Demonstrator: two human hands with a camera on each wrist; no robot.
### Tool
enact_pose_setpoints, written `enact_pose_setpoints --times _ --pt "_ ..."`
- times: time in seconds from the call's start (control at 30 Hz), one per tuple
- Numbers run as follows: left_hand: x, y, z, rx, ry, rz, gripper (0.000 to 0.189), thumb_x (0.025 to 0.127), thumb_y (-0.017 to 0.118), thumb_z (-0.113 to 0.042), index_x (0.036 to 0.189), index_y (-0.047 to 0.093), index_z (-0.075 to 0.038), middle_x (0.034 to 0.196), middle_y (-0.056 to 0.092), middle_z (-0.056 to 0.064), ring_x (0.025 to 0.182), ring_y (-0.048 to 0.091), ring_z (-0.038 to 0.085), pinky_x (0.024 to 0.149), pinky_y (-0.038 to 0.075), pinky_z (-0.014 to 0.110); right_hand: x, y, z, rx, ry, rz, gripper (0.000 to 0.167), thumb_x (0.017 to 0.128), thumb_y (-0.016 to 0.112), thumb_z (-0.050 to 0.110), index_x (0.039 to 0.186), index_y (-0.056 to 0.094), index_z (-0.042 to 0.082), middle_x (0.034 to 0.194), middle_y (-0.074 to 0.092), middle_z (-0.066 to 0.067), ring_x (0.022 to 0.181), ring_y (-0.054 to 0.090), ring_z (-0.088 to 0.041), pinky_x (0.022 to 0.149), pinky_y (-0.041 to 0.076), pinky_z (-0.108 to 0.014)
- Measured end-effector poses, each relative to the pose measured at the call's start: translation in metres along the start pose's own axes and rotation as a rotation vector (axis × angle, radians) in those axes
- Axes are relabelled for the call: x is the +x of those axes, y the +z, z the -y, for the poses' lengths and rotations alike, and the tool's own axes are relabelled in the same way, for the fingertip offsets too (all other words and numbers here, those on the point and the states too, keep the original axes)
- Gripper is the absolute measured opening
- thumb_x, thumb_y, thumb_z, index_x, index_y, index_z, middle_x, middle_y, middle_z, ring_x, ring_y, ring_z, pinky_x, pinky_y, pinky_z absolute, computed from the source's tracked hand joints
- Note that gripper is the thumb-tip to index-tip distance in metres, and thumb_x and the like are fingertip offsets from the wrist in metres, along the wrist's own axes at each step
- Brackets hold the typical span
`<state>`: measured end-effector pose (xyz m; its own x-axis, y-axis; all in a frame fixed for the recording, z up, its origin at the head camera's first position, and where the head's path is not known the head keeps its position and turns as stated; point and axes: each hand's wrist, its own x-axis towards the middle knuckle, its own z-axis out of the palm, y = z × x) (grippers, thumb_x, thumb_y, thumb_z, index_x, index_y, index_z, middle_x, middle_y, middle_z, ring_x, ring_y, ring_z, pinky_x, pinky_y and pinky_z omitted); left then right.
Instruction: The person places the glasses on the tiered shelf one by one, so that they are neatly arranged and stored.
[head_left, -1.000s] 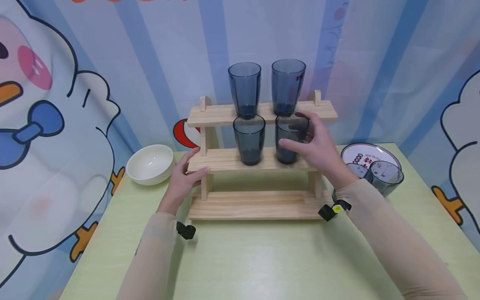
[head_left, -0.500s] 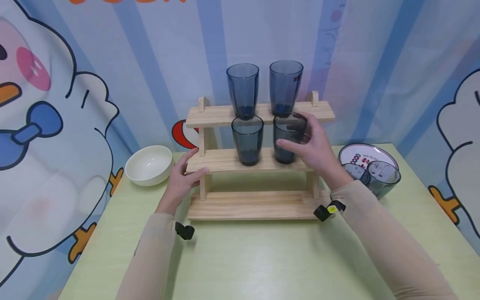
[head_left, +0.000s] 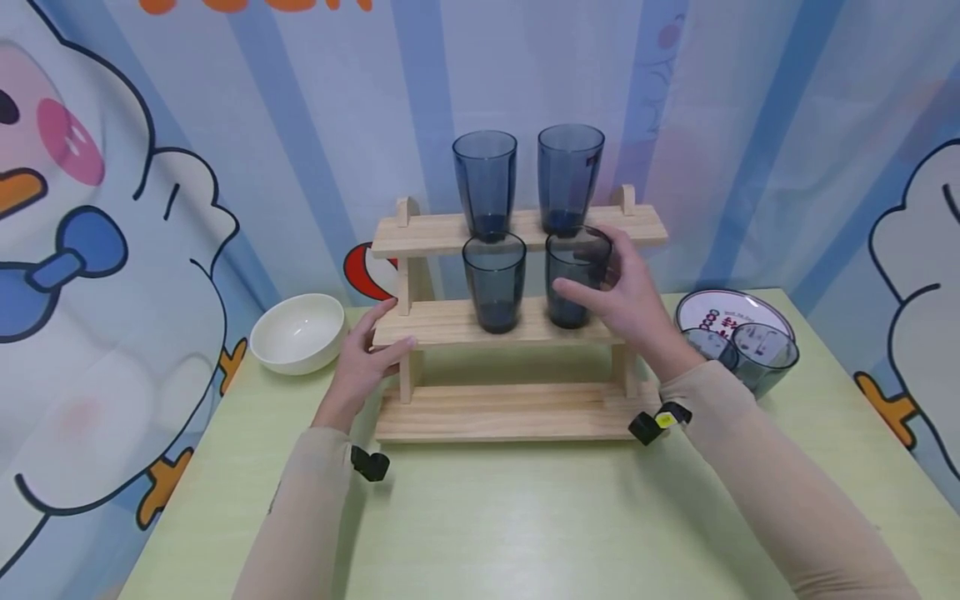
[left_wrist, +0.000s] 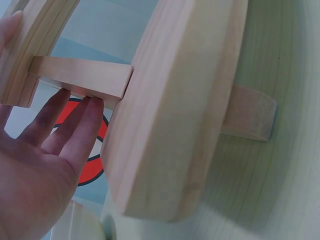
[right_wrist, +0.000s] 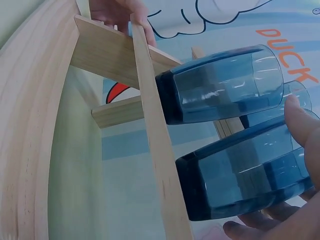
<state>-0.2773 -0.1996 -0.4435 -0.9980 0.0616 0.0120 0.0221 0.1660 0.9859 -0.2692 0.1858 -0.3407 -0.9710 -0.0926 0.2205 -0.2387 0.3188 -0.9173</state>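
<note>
Your right hand (head_left: 633, 296) curls round a tumbler (head_left: 566, 265) standing on the middle shelf (head_left: 442, 321), beside its twin (head_left: 495, 292); grasp from opposite sides likely keeps it upright. Your left hand (head_left: 360, 364) grips the wooden rack (head_left: 510, 412) at its left end, presumably bracing against shifting.

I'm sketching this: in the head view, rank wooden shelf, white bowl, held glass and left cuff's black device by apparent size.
1. Wooden shelf
2. White bowl, held glass: too alike to rank
3. Black device
</note>
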Motion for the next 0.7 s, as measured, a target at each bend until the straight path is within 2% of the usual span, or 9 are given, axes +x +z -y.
enact_pose_setpoints --times 0.23,0.4,0.57,0.63,0.7 --pt "0.001 0.001 0.000 -0.004 -0.002 -0.002 0.073 0.095 0.081 -0.030 0.157 0.045 -0.043 0.153 0.050 0.014 0.121 0.065 0.034 0.101 0.056 0.053 -0.012 -0.019 0.008 -0.039 0.034 0.027 0.096 0.089 0.086 0.042 0.165 0.027 0.030 0.158 0.044 -0.010 0.146 0.044 -0.031 0.120 0.038 -0.052" --pt "0.000 0.001 -0.002 -0.006 -0.010 0.001 0.074 0.095 0.081 -0.030 0.158 0.044 -0.042 0.154 0.049 0.016 0.123 0.064 0.034 0.102 0.055 0.053 -0.027 -0.043 0.012 -0.067 -0.008 0.019 0.091 0.090 0.086 0.032 0.163 0.032 0.030 0.156 0.051 -0.007 0.146 0.047 -0.027 0.122 0.037 -0.050" --pt "0.000 0.002 -0.002 -0.019 -0.014 0.004 0.073 0.097 0.079 -0.026 0.159 0.044 -0.040 0.152 0.050 0.016 0.122 0.064 0.034 0.102 0.055 0.053 -0.044 -0.074 0.012 -0.140 -0.053 -0.009 0.088 0.092 0.085 0.026 0.163 0.033 0.032 0.158 0.049 -0.009 0.147 0.046 -0.030 0.121 0.038 -0.052" --pt "0.000 0.002 -0.003 -0.015 -0.013 0.004 0.072 0.097 0.078 -0.026 0.159 0.044 -0.039 0.153 0.050 0.016 0.122 0.064 0.034 0.102 0.055 0.053 -0.050 -0.087 0.009 -0.177 -0.060 -0.024 0.087 0.093 0.084 0.024 0.163 0.032 0.034 0.159 0.048 -0.010 0.147 0.046 -0.031 0.120 0.039 -0.048" --pt "0.000 0.002 -0.003 -0.009 -0.011 0.004 0.073 0.097 0.078 -0.026 0.160 0.043 -0.040 0.154 0.049 0.016 0.122 0.064 0.035 0.102 0.055 0.053 -0.056 -0.100 0.004 -0.207 -0.067 -0.044 0.087 0.093 0.083 0.021 0.162 0.033 0.034 0.159 0.048 -0.011 0.146 0.046 -0.031 0.119 0.041 -0.039"
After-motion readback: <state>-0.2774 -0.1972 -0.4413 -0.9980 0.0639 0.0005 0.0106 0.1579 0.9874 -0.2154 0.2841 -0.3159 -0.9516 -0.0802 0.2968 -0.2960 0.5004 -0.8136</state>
